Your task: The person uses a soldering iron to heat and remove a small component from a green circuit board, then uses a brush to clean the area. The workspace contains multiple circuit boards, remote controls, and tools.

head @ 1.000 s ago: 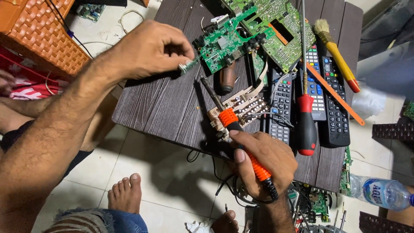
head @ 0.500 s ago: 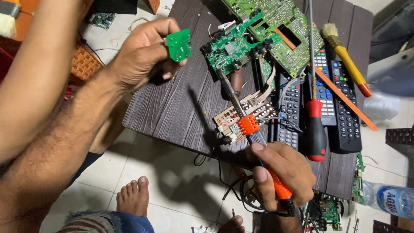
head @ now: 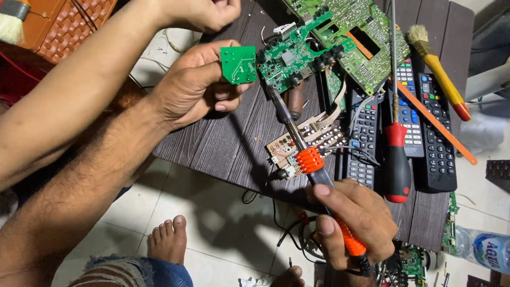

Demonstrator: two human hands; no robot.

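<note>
left hand [head: 194, 87] pinches small green board [head: 238, 65] above desk's [head: 223, 143] left edge | right hand [head: 353, 218] clenched round orange iron [head: 311, 162] off the near edge, tip towards big green board [head: 297, 53] | tan board [head: 305, 143] beneath iron | remotes [head: 404, 122], red screwdriver [head: 396, 159] at right | another person's hand [head: 204, 13] closed, far-left corner

Bare hairy forearms, bare hands [head: 194, 90], bare feet [head: 167, 239], frayed blue denim shorts [head: 133, 272]

Dark wooden table [head: 223, 143] bears large green circuit board [head: 366, 40], three remote controls [head: 435, 133], red-handled screwdriver [head: 397, 159], yellow-handled brush [head: 436, 72]. Plastic bottle [head: 486, 250] lies on tiled floor [head: 212, 212].
</note>
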